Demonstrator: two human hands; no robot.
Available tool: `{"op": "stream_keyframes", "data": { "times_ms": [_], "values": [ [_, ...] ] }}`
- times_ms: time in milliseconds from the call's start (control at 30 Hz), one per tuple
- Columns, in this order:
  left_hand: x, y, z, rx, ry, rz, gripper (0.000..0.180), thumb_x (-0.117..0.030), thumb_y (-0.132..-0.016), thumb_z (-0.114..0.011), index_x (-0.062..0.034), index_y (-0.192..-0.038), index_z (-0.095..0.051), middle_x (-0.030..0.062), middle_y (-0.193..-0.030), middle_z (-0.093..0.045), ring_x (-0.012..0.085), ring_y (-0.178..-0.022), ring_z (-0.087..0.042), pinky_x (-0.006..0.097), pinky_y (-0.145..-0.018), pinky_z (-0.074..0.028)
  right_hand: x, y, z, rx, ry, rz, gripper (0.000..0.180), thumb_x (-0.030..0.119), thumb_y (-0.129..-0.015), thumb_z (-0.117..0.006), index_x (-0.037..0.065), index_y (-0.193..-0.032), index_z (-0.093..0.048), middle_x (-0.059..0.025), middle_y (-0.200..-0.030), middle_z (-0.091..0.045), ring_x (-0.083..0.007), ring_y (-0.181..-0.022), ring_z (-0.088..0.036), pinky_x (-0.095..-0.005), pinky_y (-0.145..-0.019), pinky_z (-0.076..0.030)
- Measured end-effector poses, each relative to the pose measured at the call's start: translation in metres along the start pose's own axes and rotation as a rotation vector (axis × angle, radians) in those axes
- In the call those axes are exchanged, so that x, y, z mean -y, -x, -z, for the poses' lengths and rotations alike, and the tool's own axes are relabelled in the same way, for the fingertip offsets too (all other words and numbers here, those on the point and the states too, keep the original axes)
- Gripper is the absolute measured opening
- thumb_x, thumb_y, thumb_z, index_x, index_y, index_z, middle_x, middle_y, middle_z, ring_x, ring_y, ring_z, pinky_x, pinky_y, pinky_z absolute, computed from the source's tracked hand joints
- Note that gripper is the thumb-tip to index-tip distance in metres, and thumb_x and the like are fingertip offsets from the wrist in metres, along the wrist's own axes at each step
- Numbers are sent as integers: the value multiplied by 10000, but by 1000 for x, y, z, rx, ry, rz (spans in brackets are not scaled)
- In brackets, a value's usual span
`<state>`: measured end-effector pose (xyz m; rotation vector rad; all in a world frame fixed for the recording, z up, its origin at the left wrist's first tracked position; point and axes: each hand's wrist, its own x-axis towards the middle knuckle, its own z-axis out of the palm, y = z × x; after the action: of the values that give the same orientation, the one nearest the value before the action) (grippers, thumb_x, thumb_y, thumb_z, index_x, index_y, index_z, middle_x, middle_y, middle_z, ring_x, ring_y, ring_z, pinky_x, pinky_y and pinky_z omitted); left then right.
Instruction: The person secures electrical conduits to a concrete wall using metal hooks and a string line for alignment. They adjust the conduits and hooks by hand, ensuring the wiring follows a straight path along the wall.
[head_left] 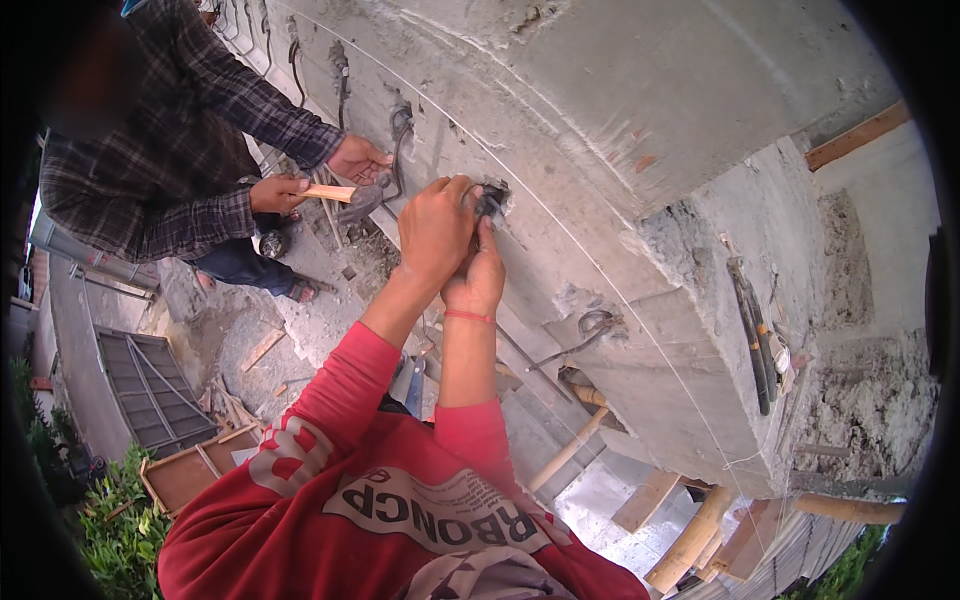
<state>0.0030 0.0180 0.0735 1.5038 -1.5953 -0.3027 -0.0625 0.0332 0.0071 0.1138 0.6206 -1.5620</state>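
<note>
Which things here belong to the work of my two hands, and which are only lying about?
Seemingly in the work:
dark piece at the wall's hole, partly hidden
left hand and right hand, both on it

Seemingly lying about:
long-handled tool on the concrete
plank on the ground

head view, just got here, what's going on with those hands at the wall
The person's left hand and right hand are together at a dark bent piece in a hole in the concrete wall; the fingers partly hide the grip. Beside them, a co-worker in a plaid shirt holds a wooden strip. A long-handled tool rests on the concrete at the right.
</note>
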Motion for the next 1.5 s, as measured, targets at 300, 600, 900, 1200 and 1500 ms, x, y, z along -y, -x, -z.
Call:
{"op": "stream_keyframes", "data": {
  "times_ms": [300, 600, 900, 1200, 1500],
  "values": [
    [-12, 34, 15, 45, 35, -84, 157, -139, -929, -716, -47, -1056, -728, 139, -965, -689, 379, -879, -698, 477, -745, -554, 18, 23, 7, 96, 40, 9, 332, 240, -1129, -527, -16, -1298, -653, -91, -1160, -700, -200, -1078, -672, -363, -953, -547],
    [4, 24, 11, 170, 532, 260, 154, -97, -969, -671, 28, -1034, -732, 176, -807, -757, 266, -711, -759, 384, -666, -564, 29, 40, -4, 3, 867, 365, 260, 134, -1070, -606, -81, -1177, -708, -120, -992, -742, -174, -809, -722, -304, -625, -571],
    [18, -2, 27, 365, 520, 363, 207, -154, -946, -712, 28, -1037, -754, 107, -778, -733, 162, -672, -702, 328, -634, -545, 19, 25, 4, -172, 1379, 575, 144, 156, -970, -687, 21, -956, -735, -121, -811, -774, -241, -734, -764, -372, -670, -571],
    [50, 3, 3, 469, 940, 679, 255, -157, -981, -738, 49, -1131, -740, 69, -949, -744, 124, -886, -682, 296, -772, -556, 13, 29, 11, -241, 1661, 936, 146, 153, -962, -692, 21, -950, -753, -152, -814, -780, -329, -747, -763, -430, -724, -569],
    [67, 20, -46, 437, 712, 322, 318, -188, -941, -821, 36, -1137, -707, 118, -1006, -765, 177, -921, -720, 320, -787, -579, 7, 29, 31, -210, 1794, 1131, 169, 55, -927, -667, 6, -1082, -714, -186, -925, -751, -402, -867, -732, -504, -745, -550]
  ]
}}
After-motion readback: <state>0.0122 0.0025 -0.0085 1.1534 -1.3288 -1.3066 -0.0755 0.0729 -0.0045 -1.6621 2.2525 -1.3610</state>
